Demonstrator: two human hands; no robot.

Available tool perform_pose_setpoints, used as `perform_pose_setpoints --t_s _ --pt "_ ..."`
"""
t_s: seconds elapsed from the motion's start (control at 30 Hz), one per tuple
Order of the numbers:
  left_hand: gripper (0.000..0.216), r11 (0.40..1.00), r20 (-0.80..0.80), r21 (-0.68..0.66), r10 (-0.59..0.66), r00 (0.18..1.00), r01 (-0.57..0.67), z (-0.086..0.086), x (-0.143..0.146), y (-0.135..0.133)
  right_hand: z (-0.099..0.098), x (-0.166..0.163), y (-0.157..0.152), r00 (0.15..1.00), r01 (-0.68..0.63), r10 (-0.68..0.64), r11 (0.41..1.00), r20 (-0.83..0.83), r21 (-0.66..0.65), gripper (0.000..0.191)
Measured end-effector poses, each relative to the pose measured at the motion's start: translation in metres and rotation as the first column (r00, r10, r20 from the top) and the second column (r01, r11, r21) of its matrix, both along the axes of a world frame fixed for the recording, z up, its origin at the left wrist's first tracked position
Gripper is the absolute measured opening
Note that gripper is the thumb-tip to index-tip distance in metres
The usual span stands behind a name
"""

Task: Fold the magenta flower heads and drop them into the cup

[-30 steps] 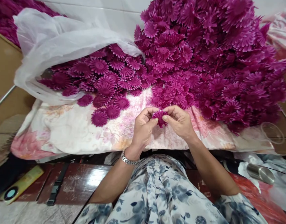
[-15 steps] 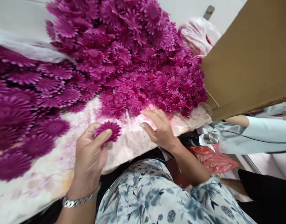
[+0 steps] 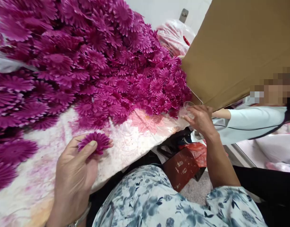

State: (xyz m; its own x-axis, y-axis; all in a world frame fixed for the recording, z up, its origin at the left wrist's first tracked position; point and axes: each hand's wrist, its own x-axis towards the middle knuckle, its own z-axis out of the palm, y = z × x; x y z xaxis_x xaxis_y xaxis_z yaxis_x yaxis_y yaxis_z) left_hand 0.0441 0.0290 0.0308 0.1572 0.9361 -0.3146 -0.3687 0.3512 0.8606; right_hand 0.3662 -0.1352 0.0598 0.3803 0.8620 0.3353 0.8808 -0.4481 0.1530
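My left hand [image 3: 75, 171] is closed on a single magenta fabric flower [image 3: 96, 142], thumb pressed on its petals, low over the stained floral cloth [image 3: 126, 142]. My right hand [image 3: 200, 119] is stretched out to the right edge of the cloth, its fingers curled at a small clear plastic cup [image 3: 188, 105] there. Whether it grips the cup I cannot tell. A big heap of the same magenta flowers [image 3: 99, 63] fills the cloth behind both hands.
A brown cardboard sheet [image 3: 237, 44] leans at the upper right. Another person's arm in a pale sleeve [image 3: 251, 121] lies beyond my right hand. A pink-white plastic bag [image 3: 174, 34] sits behind the heap. A dark red box [image 3: 181, 168] and red plastic [image 3: 198, 151] lie below the cloth's edge.
Both hands held one flower together; now the left alone holds it. My right hand has moved right, from the cloth to the clear cup. The view has swung right.
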Motion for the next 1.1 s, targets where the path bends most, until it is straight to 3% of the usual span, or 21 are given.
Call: perform_pose_setpoints --t_s 0.17,0.37,0.47,0.63,0.7,0.77,0.83,0.93,1.0,1.1 --pt "0.023 0.999 -0.005 -0.039 -0.021 1.000 0.021 0.000 0.000 -0.003 0.008 0.006 0.011 0.998 -0.014 -0.001 0.969 -0.061 -0.245 0.024" --pt "0.023 0.998 0.037 -0.044 -0.031 0.999 0.032 0.002 0.000 -0.003 0.009 0.010 0.017 0.997 -0.021 -0.002 0.953 -0.075 -0.301 0.024" --pt "0.025 0.998 0.028 -0.042 -0.039 0.999 0.040 0.002 0.000 -0.003 0.012 0.016 0.013 0.993 -0.073 0.050 0.970 -0.104 -0.231 0.024" --pt "0.023 0.997 0.086 -0.039 -0.065 0.994 0.069 0.000 0.002 -0.006 0.027 0.011 0.000 0.991 -0.099 0.111 0.984 -0.070 0.151 0.027" --pt "0.019 0.992 0.139 -0.103 -0.063 0.988 0.078 0.000 0.005 -0.008 0.028 -0.006 0.004 0.984 -0.156 0.174 0.947 -0.037 0.281 0.022" --pt "0.005 0.979 0.246 -0.182 -0.039 0.968 0.086 0.001 0.009 -0.009 0.024 -0.033 0.017 0.938 -0.278 0.334 0.885 -0.095 0.372 0.017" --pt "0.014 0.967 0.353 -0.226 -0.035 0.935 0.121 0.002 0.012 -0.011 0.015 -0.071 0.037 0.806 -0.405 0.542 0.798 -0.237 0.447 0.014" --pt "0.027 0.963 0.454 -0.229 -0.024 0.891 0.143 0.006 0.014 -0.014 -0.004 -0.138 0.069 0.524 -0.597 0.787 0.612 -0.325 0.518 0.017" --pt "0.032 0.948 0.491 -0.273 -0.007 0.871 0.162 0.007 0.013 -0.016 -0.019 -0.178 0.084 0.418 -0.680 0.850 0.526 -0.319 0.510 0.023" --pt "0.030 0.937 0.503 -0.334 0.089 0.859 0.098 0.006 0.010 -0.015 -0.038 -0.216 0.091 0.414 -0.735 0.867 0.497 -0.276 0.461 0.031"
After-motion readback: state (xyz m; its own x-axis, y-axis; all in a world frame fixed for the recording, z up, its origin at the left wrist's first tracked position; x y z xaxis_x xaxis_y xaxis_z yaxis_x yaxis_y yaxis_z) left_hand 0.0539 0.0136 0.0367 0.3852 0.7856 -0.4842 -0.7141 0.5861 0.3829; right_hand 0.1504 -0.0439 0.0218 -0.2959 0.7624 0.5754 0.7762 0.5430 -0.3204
